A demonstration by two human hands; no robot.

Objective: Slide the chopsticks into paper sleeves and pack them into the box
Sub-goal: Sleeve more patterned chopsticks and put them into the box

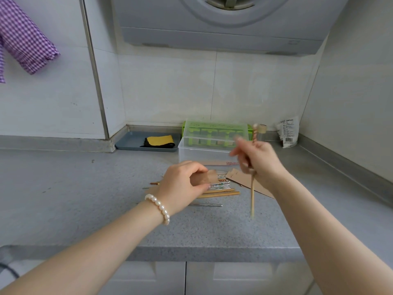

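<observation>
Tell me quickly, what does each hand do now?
Left hand: pinches a paper sleeve.
Right hand: grips wooden chopsticks, nearly upright.

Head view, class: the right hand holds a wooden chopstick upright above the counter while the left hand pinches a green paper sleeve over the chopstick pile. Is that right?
Not quite. In the head view the paper sleeve in the left hand is brown, not green. The rest stands: the right hand holds a wooden chopstick upright above the counter, over the chopstick pile.
</observation>
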